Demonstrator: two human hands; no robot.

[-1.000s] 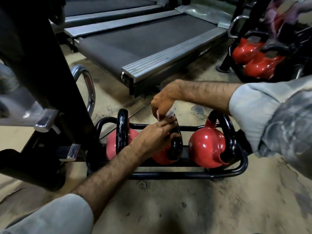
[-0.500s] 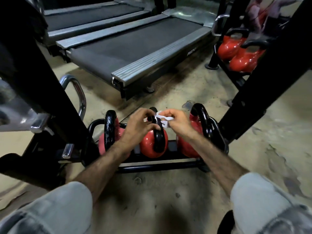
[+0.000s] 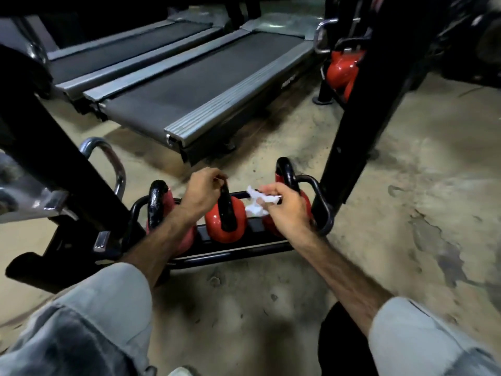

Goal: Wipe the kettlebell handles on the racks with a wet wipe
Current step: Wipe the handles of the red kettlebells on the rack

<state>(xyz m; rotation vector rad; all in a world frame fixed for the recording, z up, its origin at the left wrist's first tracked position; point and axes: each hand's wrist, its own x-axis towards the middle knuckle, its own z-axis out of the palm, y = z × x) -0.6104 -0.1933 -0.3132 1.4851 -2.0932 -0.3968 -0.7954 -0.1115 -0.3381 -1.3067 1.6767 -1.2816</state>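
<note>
On rack (image 3: 244, 252): three kettlebells (image 3: 226, 226), one wipe (image 3: 254, 203).

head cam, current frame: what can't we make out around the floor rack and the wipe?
- Right kettlebell: body mostly hidden behind the right hand and the wet wipe.
- Left kettlebell: lower body covered by the left forearm.
- Middle kettlebell: handle top hidden under the left hand.
- Far kettlebells: partly behind the black post; count unclear.
- Treadmill side lettering: too blurred to read.
</note>
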